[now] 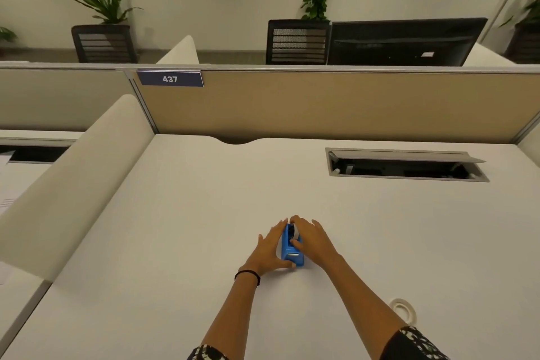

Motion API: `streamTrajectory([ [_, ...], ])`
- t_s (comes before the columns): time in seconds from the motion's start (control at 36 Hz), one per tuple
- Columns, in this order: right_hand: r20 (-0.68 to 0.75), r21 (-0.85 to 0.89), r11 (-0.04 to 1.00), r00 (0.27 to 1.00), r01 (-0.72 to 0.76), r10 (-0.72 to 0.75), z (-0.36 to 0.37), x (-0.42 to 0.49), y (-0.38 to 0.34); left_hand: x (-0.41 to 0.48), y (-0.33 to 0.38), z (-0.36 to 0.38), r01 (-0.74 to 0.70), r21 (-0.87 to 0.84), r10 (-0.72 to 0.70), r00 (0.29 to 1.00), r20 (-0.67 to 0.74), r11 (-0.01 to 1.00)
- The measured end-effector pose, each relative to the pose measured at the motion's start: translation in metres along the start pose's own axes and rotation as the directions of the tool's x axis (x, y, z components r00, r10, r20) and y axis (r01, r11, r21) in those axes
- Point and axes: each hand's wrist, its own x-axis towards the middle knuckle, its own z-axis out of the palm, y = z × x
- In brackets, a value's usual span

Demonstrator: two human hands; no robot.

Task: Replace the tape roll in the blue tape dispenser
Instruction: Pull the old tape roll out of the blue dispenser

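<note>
The blue tape dispenser stands on the white desk, its cutter end toward me. My left hand grips its left side, thumb at the near end. My right hand covers its right side, fingers on the whitish tape roll that sits in the dispenser's top. A second, clear tape roll lies flat on the desk at the near right, partly hidden behind my right forearm.
An open cable hatch is sunk into the desk at the far right. A beige partition with a "437" sign closes the back. A white side divider rises on the left.
</note>
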Motion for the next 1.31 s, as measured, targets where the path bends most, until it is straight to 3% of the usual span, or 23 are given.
streamTrajectory([
  [0.53,0.064,-0.274,0.959,0.997,0.065,-0.049,-0.009,0.003,-0.010,-0.002,0.004,0.000,0.038,0.004,-0.038,0.999,-0.001,0.999],
  [0.81,0.051,-0.223,0.969,0.994,0.105,-0.096,-0.013,0.000,-0.009,-0.001,0.003,0.001,0.063,0.008,-0.063,0.998,0.008,0.998],
  [1.0,0.006,-0.276,0.953,0.992,0.126,-0.129,-0.017,0.003,-0.015,0.000,0.005,-0.001,0.070,0.033,-0.071,0.997,0.014,0.997],
  [1.31,-0.045,-0.155,0.984,0.994,0.088,-0.096,-0.037,-0.008,-0.013,-0.011,0.018,-0.012,0.037,-0.006,-0.036,0.995,0.089,0.999],
])
